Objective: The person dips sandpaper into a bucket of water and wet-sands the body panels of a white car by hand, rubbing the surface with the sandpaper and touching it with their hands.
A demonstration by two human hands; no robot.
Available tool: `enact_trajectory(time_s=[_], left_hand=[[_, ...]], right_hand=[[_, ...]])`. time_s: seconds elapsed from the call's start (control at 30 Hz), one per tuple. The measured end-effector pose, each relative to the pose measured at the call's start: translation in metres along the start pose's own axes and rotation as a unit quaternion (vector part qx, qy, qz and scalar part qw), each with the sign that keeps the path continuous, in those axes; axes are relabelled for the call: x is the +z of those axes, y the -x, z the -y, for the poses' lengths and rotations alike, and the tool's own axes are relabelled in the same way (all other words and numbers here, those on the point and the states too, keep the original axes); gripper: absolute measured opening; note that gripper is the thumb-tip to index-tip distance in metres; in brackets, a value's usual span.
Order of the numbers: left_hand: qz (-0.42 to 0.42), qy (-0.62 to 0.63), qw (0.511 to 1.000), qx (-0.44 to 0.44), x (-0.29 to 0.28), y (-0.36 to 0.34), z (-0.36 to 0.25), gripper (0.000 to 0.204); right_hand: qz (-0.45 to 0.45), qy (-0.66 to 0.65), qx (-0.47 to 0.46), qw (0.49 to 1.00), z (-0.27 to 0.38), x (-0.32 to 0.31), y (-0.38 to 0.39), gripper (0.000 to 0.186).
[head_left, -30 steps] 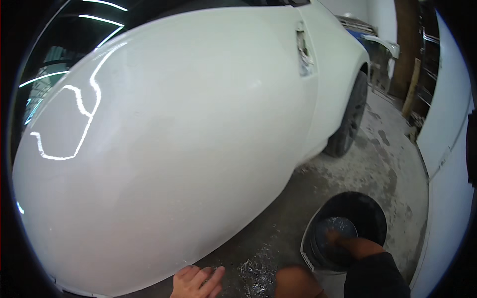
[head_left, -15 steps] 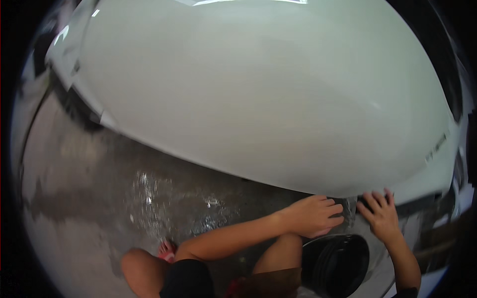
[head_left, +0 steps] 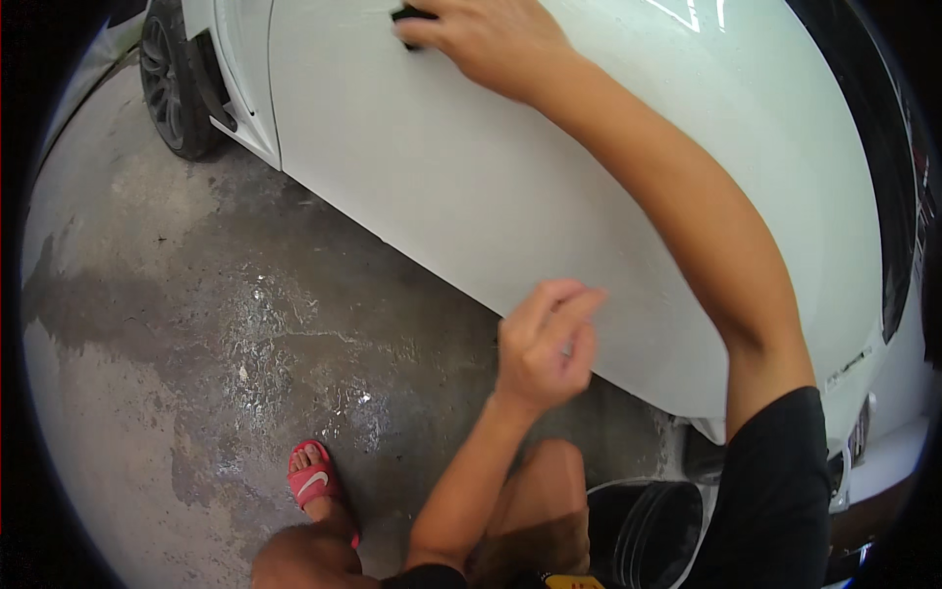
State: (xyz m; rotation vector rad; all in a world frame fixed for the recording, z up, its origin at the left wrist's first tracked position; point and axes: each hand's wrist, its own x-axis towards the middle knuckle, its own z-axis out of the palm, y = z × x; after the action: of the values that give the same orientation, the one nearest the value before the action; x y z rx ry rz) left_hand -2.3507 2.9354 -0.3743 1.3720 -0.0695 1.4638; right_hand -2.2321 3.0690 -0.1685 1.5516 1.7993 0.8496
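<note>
My right hand [head_left: 486, 44] is closed on a small black block [head_left: 412, 20] against the white car's side panel [head_left: 412, 157], high in the picture, with the arm stretched across from the lower right. My left hand [head_left: 545, 344], slightly blurred, is in front of the panel's lower part, its fingers curled; whether it holds anything is hidden, and I cannot tell whether it touches the panel.
A dark wheel [head_left: 172, 93] stands at the upper left. Below the panel is wet, stained concrete floor [head_left: 196, 294], with my foot in a red slide sandal [head_left: 314, 476]. A black bucket [head_left: 643, 530] sits by my right leg at the bottom.
The view has swung along the car. My right hand has moved from beside the bucket up onto the panel with the black block. My left hand has risen, its fingers now curled.
</note>
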Motion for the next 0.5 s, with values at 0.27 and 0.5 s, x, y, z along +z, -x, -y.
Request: enact_trajectory(time_s=[0.27, 0.5], left_hand=[[-0.117, -0.032, 0.986, -0.111, -0.086, -0.013, 0.055, 0.025], [-0.223, 0.04, 0.968, -0.112, -0.062, -0.064, 0.061, 0.018]], right_hand=[[-0.086, 0.078, -0.021, 0.993, 0.044, 0.007, 0.208, 0.026], [-0.082, 0.004, -0.151, 0.985, 0.021, 0.024, -0.042, 0.033]])
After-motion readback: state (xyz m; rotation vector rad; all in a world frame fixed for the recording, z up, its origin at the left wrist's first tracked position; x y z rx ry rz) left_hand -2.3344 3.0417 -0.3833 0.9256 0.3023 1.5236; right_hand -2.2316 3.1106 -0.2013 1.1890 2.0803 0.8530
